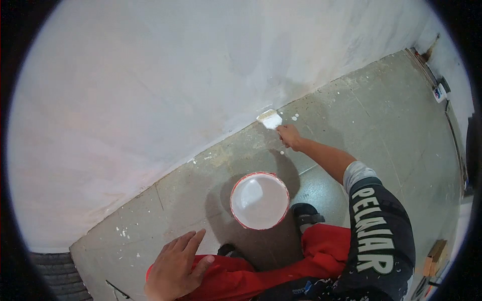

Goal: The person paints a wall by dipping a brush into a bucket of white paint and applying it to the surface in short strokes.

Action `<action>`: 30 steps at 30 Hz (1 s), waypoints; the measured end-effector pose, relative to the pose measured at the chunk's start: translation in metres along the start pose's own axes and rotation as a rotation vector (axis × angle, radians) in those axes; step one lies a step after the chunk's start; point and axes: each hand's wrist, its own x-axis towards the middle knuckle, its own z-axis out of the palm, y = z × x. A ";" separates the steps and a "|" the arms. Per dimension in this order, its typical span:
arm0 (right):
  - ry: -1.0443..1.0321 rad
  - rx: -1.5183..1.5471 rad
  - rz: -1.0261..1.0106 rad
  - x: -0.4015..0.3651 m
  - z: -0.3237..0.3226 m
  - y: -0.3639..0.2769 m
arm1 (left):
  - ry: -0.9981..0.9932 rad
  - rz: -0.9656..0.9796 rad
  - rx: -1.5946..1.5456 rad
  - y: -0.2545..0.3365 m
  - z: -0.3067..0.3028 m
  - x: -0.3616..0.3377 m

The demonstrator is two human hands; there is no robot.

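My right hand (pixel 289 137) is closed round the handle of a wide paintbrush (pixel 271 119), whose white-coated head touches the foot of the pale wall (pixel 150 90) where it meets the floor. Between my feet and the wall stands a round bucket (pixel 259 200) with a red rim, holding white paint. My left hand (pixel 175 266) is held over my red-clad knee at the lower left, fingers stretched out and holding nothing.
White paint spots mark the grey tiled floor (pixel 371 130). A small white container (pixel 440 93) is by the right-hand wall. Dark ridged material (pixel 59 276) lies at the lower left, and a brown box (pixel 435 258) at the lower right.
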 end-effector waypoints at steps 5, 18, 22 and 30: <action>0.002 0.045 0.030 0.013 0.004 -0.004 | -0.003 0.008 -0.019 -0.003 0.000 -0.001; -0.011 0.100 -0.160 -0.063 -0.012 -0.122 | 0.008 0.037 -0.028 -0.008 0.001 0.003; -0.035 0.140 -0.230 -0.069 -0.018 -0.113 | 0.001 0.030 -0.021 -0.006 0.000 0.007; 0.038 0.036 -0.047 0.000 -0.021 -0.006 | -0.006 0.008 -0.018 -0.002 -0.002 0.002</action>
